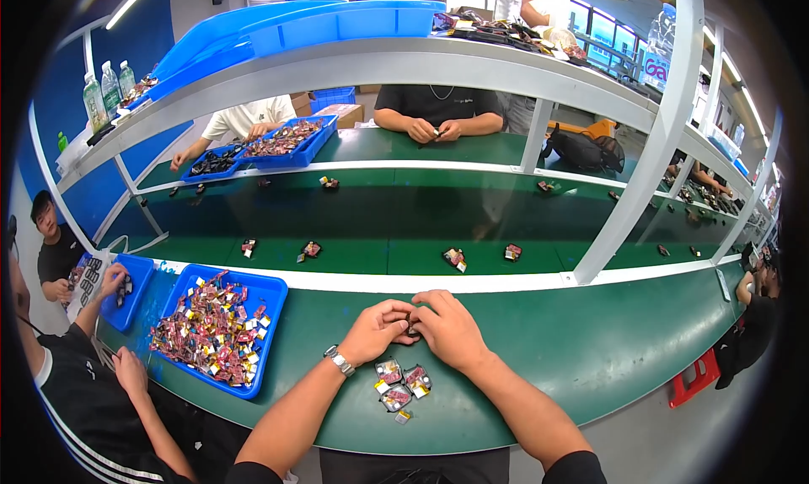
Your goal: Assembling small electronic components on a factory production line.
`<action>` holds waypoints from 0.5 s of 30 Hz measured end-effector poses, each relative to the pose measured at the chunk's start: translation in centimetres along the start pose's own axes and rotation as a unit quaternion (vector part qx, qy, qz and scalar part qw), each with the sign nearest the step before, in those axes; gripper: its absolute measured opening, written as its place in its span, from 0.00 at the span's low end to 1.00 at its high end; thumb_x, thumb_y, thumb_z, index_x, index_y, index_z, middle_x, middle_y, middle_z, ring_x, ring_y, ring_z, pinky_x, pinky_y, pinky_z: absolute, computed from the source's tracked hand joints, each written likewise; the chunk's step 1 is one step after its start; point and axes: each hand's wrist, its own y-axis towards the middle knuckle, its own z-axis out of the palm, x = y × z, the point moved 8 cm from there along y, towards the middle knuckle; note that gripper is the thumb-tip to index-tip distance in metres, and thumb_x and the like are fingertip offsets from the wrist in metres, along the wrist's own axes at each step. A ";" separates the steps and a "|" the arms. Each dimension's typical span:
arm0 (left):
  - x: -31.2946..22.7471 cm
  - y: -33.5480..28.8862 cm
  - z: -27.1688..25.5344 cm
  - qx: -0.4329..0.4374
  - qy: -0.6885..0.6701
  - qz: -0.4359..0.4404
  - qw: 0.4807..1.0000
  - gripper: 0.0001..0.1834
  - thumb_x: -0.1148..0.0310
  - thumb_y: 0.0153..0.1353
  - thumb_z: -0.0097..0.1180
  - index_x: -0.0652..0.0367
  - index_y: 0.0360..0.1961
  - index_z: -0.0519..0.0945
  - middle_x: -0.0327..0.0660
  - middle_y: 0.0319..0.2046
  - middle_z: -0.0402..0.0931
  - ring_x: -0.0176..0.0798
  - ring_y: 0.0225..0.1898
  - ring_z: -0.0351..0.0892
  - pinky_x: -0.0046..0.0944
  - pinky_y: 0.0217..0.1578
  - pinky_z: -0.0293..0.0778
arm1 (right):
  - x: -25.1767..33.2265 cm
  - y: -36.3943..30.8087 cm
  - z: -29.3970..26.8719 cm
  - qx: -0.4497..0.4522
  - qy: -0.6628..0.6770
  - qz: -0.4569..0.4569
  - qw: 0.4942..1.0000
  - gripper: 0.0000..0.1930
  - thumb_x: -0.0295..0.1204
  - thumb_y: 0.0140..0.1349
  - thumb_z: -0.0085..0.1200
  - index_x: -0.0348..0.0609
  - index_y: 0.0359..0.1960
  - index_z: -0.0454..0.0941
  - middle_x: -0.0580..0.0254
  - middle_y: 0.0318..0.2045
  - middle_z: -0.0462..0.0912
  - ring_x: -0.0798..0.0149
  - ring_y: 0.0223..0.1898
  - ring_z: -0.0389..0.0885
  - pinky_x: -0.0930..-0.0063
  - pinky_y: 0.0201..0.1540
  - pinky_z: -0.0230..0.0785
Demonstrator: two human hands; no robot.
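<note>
A: Here at the green counter (590,341), left hand (377,328) and right hand (448,328) come together, fingertips closed on a small dark piece (410,329)!

B: Mostly hidden by those fingers. Why such a pinch?

A: Probably because it's tiny; 2 hands steady it better than 1.

B: Just below sit 3 dark-rimmed units (394,397), tightly clustered, with 1 yellow-and-white bit (404,416) on the near side.

A: Between the forearms, likely to stay within easy reach.

B: Over left, a large blue tray (269,293), heaped with loose parts (211,332), handy for the left hand, it seems.

A: Any obstacles?

B: A white rail (438,282) runs behind the hands, a slanted post (628,172) rises right, and a co-worker's hand (114,278) hovers by a smaller blue tray (141,283).
</note>
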 end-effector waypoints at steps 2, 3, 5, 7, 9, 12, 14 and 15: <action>-0.1 0.0 0.1 0.001 0.004 0.001 1.000 0.16 0.81 0.68 0.44 0.67 0.56 0.70 0.47 0.48 0.77 0.38 0.47 0.80 0.35 0.46 0.82 | -0.5 -0.1 -0.1 0.004 0.034 0.006 0.999 0.13 0.22 0.46 0.63 0.41 0.35 0.77 0.60 0.45 0.76 0.54 0.47 0.75 0.63 0.48 0.71; -0.1 0.1 0.1 0.001 0.006 0.003 1.000 0.16 0.81 0.68 0.44 0.67 0.56 0.70 0.47 0.48 0.77 0.38 0.48 0.80 0.35 0.46 0.82 | -0.5 0.0 -0.2 0.004 0.034 0.006 0.999 0.13 0.22 0.46 0.63 0.41 0.35 0.77 0.60 0.45 0.76 0.54 0.47 0.75 0.63 0.48 0.71; -0.1 0.1 0.2 0.001 0.004 0.003 1.000 0.15 0.81 0.68 0.45 0.67 0.55 0.70 0.47 0.48 0.77 0.38 0.48 0.80 0.35 0.46 0.82 | -0.5 0.0 -0.2 0.010 0.039 0.008 0.999 0.12 0.21 0.45 0.63 0.41 0.34 0.77 0.59 0.46 0.76 0.54 0.48 0.75 0.63 0.49 0.71; -0.2 0.1 0.1 -0.001 0.002 0.006 1.000 0.15 0.81 0.68 0.45 0.67 0.55 0.70 0.47 0.48 0.77 0.38 0.47 0.80 0.35 0.46 0.82 | -0.1 0.1 -0.4 0.002 0.016 -0.003 1.000 0.12 0.22 0.46 0.63 0.41 0.33 0.77 0.60 0.46 0.76 0.55 0.48 0.75 0.63 0.49 0.71; 0.0 0.2 0.0 -0.005 0.011 -0.005 1.000 0.16 0.80 0.68 0.45 0.67 0.56 0.70 0.47 0.48 0.77 0.38 0.47 0.80 0.35 0.46 0.82 | 0.3 0.2 -0.6 -0.006 -0.008 -0.012 1.000 0.11 0.23 0.46 0.63 0.42 0.33 0.78 0.60 0.46 0.76 0.56 0.48 0.75 0.64 0.48 0.71; -0.1 0.1 -0.1 -0.015 0.007 -0.013 1.000 0.16 0.80 0.68 0.45 0.68 0.56 0.70 0.47 0.48 0.77 0.38 0.47 0.81 0.35 0.45 0.83 | 1.1 -0.1 -0.5 -0.013 -0.059 -0.047 0.997 0.10 0.25 0.47 0.62 0.43 0.33 0.79 0.61 0.45 0.77 0.58 0.49 0.76 0.66 0.48 0.71; -0.2 0.1 0.0 -0.014 0.008 -0.015 1.000 0.16 0.81 0.68 0.44 0.68 0.56 0.70 0.48 0.48 0.77 0.39 0.46 0.81 0.35 0.45 0.83 | 1.2 -0.2 -0.1 -0.009 -0.089 -0.059 0.994 0.10 0.26 0.47 0.61 0.44 0.34 0.80 0.62 0.44 0.78 0.59 0.49 0.76 0.67 0.47 0.70; -0.1 0.0 -0.1 -0.017 0.009 -0.019 1.000 0.16 0.81 0.68 0.44 0.68 0.56 0.69 0.48 0.48 0.77 0.39 0.46 0.81 0.35 0.45 0.83 | 1.2 -0.2 -0.2 -0.010 -0.089 -0.059 0.994 0.10 0.26 0.47 0.61 0.44 0.34 0.80 0.62 0.44 0.78 0.59 0.49 0.76 0.67 0.47 0.70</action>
